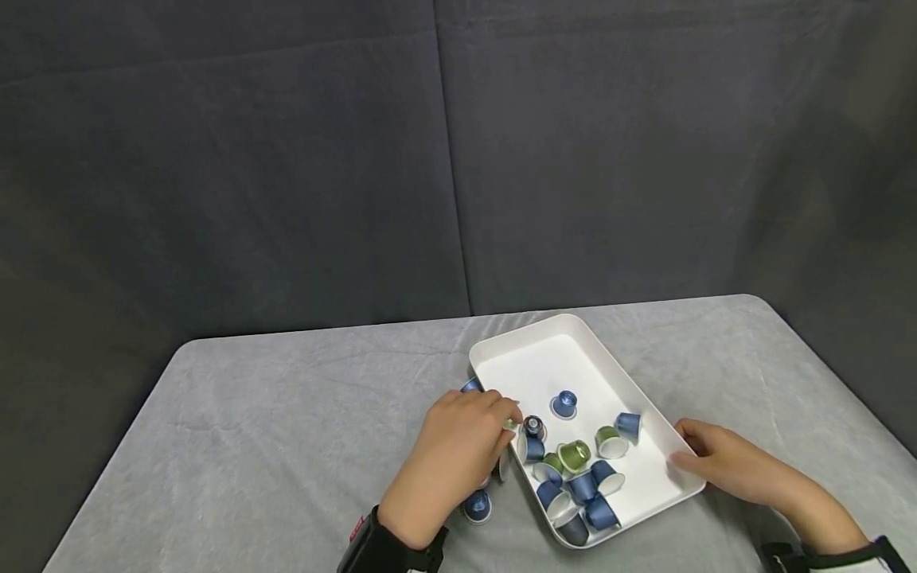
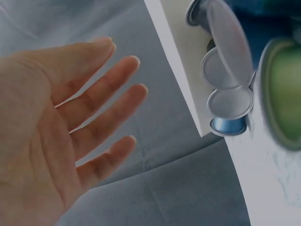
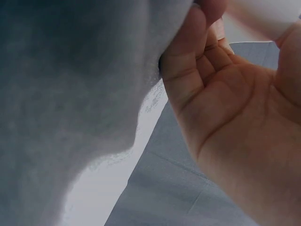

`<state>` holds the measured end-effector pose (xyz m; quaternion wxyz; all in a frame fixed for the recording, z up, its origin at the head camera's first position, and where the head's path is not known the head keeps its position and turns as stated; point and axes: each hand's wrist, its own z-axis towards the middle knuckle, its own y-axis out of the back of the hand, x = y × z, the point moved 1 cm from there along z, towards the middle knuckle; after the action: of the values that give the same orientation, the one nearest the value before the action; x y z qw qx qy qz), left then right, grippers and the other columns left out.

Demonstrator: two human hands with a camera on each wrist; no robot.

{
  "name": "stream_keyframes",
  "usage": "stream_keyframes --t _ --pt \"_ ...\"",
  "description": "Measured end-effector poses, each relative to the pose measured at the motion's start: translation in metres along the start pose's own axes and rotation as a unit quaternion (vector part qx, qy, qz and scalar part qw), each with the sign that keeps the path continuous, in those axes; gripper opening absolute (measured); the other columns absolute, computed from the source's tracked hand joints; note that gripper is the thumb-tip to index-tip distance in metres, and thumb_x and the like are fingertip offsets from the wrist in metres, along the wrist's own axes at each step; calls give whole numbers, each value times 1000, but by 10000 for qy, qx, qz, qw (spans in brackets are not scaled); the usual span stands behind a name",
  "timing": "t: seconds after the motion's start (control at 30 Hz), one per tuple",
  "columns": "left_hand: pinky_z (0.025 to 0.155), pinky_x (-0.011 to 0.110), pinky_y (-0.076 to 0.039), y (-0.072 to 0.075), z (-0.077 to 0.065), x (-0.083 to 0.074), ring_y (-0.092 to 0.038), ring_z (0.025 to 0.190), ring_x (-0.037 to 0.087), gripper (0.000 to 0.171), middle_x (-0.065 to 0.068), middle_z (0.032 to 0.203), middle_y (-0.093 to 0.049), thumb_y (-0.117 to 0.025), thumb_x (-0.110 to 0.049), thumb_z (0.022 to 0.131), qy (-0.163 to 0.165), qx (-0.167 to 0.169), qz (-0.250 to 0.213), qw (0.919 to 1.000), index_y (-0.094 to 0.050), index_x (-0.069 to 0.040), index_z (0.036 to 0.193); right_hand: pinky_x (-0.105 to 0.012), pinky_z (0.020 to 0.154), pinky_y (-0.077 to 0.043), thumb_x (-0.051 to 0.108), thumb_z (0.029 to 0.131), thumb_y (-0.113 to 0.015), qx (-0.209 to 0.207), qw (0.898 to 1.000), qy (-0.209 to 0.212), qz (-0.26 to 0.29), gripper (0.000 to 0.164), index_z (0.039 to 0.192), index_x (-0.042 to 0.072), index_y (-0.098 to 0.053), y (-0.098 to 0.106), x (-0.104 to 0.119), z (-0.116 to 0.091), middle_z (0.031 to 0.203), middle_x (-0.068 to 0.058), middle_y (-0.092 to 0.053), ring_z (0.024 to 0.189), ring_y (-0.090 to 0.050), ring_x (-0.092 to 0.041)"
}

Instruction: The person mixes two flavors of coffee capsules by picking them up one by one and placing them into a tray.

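At the left wall of a white tray (image 1: pixel 598 366), my left hand (image 1: pixel 458 438) hangs with bent fingertips by the rim. A bit of green coffee capsule (image 1: pixel 510 425) peeks between thumb and finger there. Seen in the left wrist view, this left hand (image 2: pixel 75 113) has relaxed, fairly straight fingers and no capsule visible between them; its index finger is mostly hidden. My right hand (image 1: pixel 738 465) grips the tray's right wall, thumb over the rim. Curled fingers show in the right wrist view, where the right hand (image 3: pixel 230 108) partly hides the tray (image 3: pixel 261 19).
Blue capsules (image 1: pixel 580 487) and green capsules (image 1: pixel 574 455) cluster in the tray's near left part. One blue capsule (image 1: pixel 564 403) stands farther back. Outside the left wall, a blue capsule (image 1: pixel 477 506) and others lie partly under my left hand. Grey cloth (image 1: pixel 251 446) covers the table.
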<state>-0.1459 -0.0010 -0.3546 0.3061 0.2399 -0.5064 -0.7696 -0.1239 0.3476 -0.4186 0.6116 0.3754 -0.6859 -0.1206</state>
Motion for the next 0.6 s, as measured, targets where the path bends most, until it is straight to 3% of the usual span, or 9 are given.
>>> stream_keyframes --t 0.2,0.4,0.6 --pt "70 28 -48 6 -1 6 -65 81 12 11 -8 88 -67 -78 -20 85 196 91 -177 9996 -72 -18 94 -26 55 -45 7 98 -58 8 10000 -44 23 12 103 -3 -54 0 1 0 85 -5 -63 67 -52 -8" --pt "76 31 -49 8 -3 11 -66 87 14 16 -6 95 -70 -79 -22 84 646 621 -364 9953 -73 -17 98 -26 55 -45 8 98 -58 34 9999 -89 44 14 104 -4 -54 0 1 1 85 -5 -63 68 -52 -9" --pt "77 33 -49 6 -6 18 -65 84 15 15 -7 91 -70 -78 -23 85 1052 961 -667 9875 -73 -16 98 -27 55 -45 9 98 -59 22 9999 -125 12 15 104 -4 -54 0 1 1 85 -5 -63 68 -52 -10"
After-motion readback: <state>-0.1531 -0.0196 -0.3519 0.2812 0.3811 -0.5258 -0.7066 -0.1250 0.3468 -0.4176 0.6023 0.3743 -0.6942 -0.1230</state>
